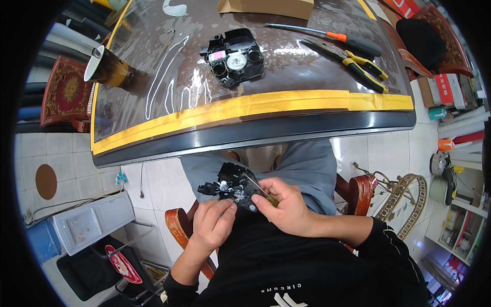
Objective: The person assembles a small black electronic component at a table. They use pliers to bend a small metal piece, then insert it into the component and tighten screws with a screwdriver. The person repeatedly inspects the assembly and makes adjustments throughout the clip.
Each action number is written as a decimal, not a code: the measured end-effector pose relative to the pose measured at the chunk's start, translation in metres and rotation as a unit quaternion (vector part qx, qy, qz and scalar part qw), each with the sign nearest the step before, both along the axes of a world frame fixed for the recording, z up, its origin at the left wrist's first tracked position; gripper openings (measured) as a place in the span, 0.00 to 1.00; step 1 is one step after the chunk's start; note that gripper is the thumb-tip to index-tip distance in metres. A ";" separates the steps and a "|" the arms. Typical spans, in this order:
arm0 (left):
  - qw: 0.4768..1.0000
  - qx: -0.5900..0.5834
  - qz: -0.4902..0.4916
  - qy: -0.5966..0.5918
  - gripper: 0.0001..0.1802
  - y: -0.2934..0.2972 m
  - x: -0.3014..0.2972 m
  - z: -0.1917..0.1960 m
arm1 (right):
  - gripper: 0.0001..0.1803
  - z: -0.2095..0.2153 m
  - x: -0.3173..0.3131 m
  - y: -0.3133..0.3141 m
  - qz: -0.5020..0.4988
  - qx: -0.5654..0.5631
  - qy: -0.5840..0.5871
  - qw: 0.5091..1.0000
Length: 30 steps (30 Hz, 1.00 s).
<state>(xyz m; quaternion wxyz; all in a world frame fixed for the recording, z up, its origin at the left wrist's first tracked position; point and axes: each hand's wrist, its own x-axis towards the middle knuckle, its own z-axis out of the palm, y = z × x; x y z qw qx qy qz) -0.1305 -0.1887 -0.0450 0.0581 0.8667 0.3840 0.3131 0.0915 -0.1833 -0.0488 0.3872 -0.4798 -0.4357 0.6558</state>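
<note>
Above my lap sits a black plastic mechanism [232, 179] with small white and metal parts showing on its upper side. My left hand [210, 223] pinches its near edge, fingertips among the small parts. My right hand [281, 204] is closed round the greenish handle of a thin screwdriver [271, 199]. The screwdriver's shaft slants up and left across the mechanism's right side, and my right thumb is close to the mechanism's edge. Whether the tip touches anything is too small to tell. On the table lies a black housing [236, 77] with a whitish gear and a pink-and-white part.
The dark table [169, 77], edged with yellow tape, stands in front of me. On it are yellow-handled pliers [365, 69], an orange-and-grey screwdriver [353, 41], a cardboard box [271, 7] and a paper cup [110, 69]. Wooden chair arms [179, 227] flank my lap.
</note>
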 end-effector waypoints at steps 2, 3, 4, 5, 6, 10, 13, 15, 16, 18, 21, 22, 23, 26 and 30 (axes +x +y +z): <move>1.000 0.000 -0.003 0.001 0.17 0.000 0.000 0.000 | 0.11 0.000 0.000 0.000 0.002 0.007 -0.011 1.000; 1.000 -0.001 -0.003 0.004 0.16 0.000 0.000 0.000 | 0.11 0.001 0.000 0.000 0.001 0.009 -0.014 1.000; 1.000 -0.002 -0.003 0.005 0.16 -0.001 0.000 0.001 | 0.11 0.000 0.000 -0.001 0.000 0.011 -0.017 1.000; 1.000 -0.003 -0.003 0.006 0.16 -0.001 0.000 0.001 | 0.11 0.000 0.000 -0.001 0.000 0.010 -0.016 1.000; 1.000 -0.006 0.000 0.011 0.16 -0.001 0.000 0.001 | 0.11 0.000 0.000 -0.001 0.000 0.010 -0.016 1.000; 1.000 -0.007 -0.004 0.010 0.17 0.000 0.000 0.001 | 0.10 -0.003 -0.001 -0.001 -0.006 0.061 -0.013 0.998; 1.000 -0.008 -0.005 0.011 0.17 0.000 0.001 0.001 | 0.10 -0.004 -0.001 -0.001 -0.007 0.046 0.002 0.999; 1.000 -0.008 -0.004 0.010 0.17 0.000 0.001 0.001 | 0.10 -0.003 0.000 -0.001 -0.005 0.033 0.005 0.999; 1.000 -0.009 -0.003 0.010 0.17 0.000 0.001 0.001 | 0.10 -0.003 0.000 -0.002 -0.004 0.027 0.006 1.000; 1.000 -0.012 0.000 0.013 0.17 -0.001 0.002 0.001 | 0.11 -0.004 0.001 -0.003 -0.003 0.014 -0.002 1.000; 1.000 -0.012 -0.001 0.012 0.17 -0.001 0.003 0.001 | 0.12 -0.008 -0.002 -0.004 -0.020 0.045 -0.009 0.999; 1.000 -0.012 -0.003 0.010 0.17 -0.001 0.003 0.001 | 0.13 -0.010 -0.004 -0.004 -0.029 0.064 -0.011 0.997; 1.000 -0.014 -0.003 0.011 0.17 -0.001 0.003 0.001 | 0.12 -0.011 -0.004 -0.004 -0.022 0.077 -0.023 0.997; 1.000 -0.012 -0.006 0.014 0.17 -0.002 0.002 0.001 | 0.12 -0.010 -0.002 -0.004 -0.006 0.109 -0.060 0.992; 0.999 -0.004 -0.018 0.033 0.17 -0.002 0.000 0.001 | 0.12 -0.004 0.000 -0.004 -0.004 0.146 -0.100 0.984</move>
